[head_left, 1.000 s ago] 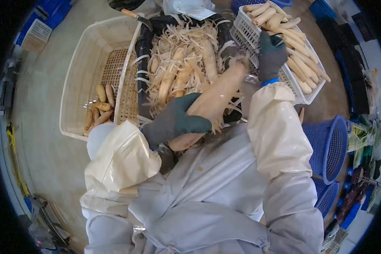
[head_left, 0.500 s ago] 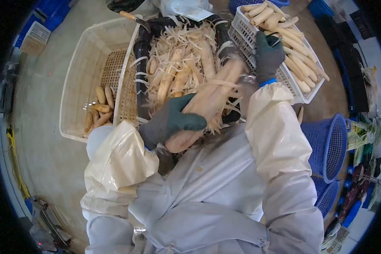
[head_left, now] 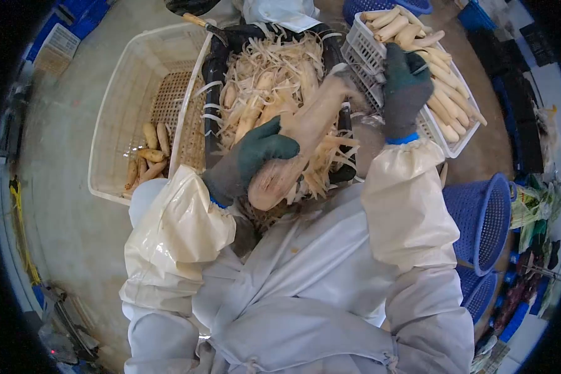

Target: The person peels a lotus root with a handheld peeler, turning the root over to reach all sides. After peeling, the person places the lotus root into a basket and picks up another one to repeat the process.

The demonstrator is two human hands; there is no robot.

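Note:
My left hand (head_left: 246,156), in a grey and green glove, grips the near left side of a long pale wooden-looking board (head_left: 308,137) with a rounded near end; its far end is blurred. Below the board lie thin pale peelings (head_left: 280,59) and several yellowish roots (head_left: 249,115) in a black-lined bin (head_left: 212,103). My right hand (head_left: 405,87), gloved alike, is at the left edge of a white crate (head_left: 458,149) of long pale peeled roots (head_left: 452,103). Its fingers are curled, and what they hold cannot be made out.
A large cream crate (head_left: 115,118) on the left holds several brownish roots (head_left: 149,156). A wooden-handled knife (head_left: 199,22) rests at its far right corner. Blue perforated baskets (head_left: 480,218) stand on my right. Another person's pale blue clothing (head_left: 280,11) shows beyond the bin.
My right hand has moved slightly up and right at the white crate, and the dark thin loop by its fingers no longer shows. My left hand and the board have shifted slightly.

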